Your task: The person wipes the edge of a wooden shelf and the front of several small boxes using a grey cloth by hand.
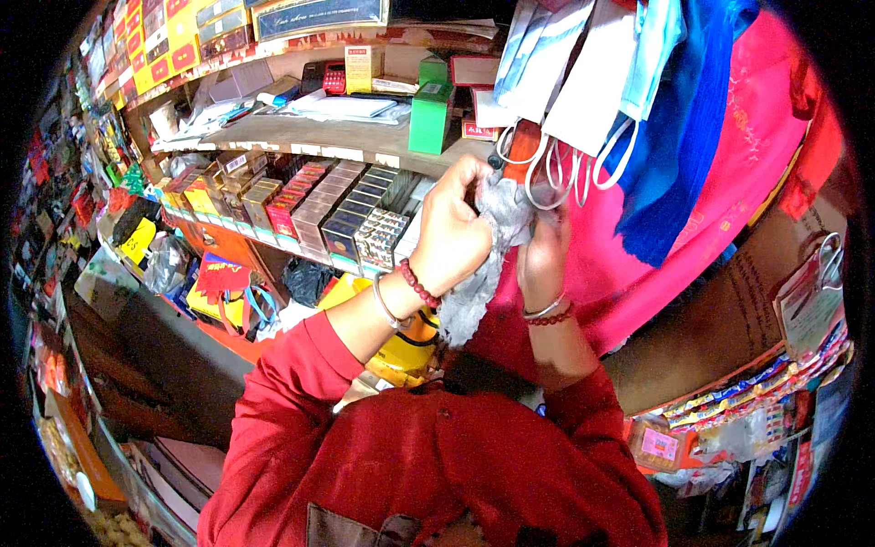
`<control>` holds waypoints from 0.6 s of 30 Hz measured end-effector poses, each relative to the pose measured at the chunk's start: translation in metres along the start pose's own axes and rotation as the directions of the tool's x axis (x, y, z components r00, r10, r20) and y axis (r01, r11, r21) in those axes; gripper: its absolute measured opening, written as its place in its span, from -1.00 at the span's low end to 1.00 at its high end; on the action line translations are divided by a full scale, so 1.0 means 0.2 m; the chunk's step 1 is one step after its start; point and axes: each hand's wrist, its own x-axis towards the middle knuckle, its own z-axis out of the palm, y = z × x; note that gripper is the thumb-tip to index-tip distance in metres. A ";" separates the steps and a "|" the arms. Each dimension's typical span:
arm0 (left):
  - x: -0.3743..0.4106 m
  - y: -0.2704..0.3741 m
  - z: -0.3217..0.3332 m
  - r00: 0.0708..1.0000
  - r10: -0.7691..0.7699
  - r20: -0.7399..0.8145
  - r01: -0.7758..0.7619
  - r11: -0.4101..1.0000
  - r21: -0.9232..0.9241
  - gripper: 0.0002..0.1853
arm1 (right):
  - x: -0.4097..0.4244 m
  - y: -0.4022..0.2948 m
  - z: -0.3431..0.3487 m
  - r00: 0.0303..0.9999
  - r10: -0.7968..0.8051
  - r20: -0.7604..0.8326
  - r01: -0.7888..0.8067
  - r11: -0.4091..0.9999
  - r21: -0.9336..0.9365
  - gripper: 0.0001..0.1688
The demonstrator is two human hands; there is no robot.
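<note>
A crumpled grey cloth [504, 205] is bunched between my two hands, with a ragged end hanging down beside my left wrist. My left hand [454, 222] grips it from the left, fingers curled in. On its right side my right hand [545, 249] holds the cloth too, its fingertips blurred and partly hidden behind the cloth and mask loops. Just above hang several face masks [588, 89], white and light blue, with white ear loops. Blue fabric [673, 150] and a large pink patterned cloth [724, 164] hang to the right of the masks.
On the left, a wooden shelf [273, 137] carries papers, a red calculator [334, 78] and a green box [431, 117]. Cigarette packs [335, 205] stand in rows beneath it. Yellow and red bags [222, 294] lie lower left. A brown cardboard panel [711, 321] is at the right.
</note>
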 end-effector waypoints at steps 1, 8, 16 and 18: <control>0.04 0.01 -0.01 1.000 0.015 0.012 -0.014 1.000 -0.022 -0.72 | 0.02 -0.06 0.06 0.996 -0.081 0.032 0.081 0.997 -0.016 -0.53; 0.25 0.15 0.04 0.983 0.182 0.024 -0.168 0.946 -0.276 -0.64 | 0.20 -0.28 0.17 0.797 -0.319 0.513 0.472 -0.203 -0.858 -0.61; -0.09 -0.03 -0.10 0.971 0.226 0.080 -0.233 0.810 0.538 -0.68 | -0.28 -0.07 0.10 0.999 0.016 -0.050 -0.031 0.946 -0.324 -0.35; -0.05 0.02 -0.10 0.969 0.246 0.014 -0.212 0.804 0.555 -0.70 | -0.21 -0.08 0.09 0.998 -0.065 0.018 0.066 0.892 -0.446 -0.32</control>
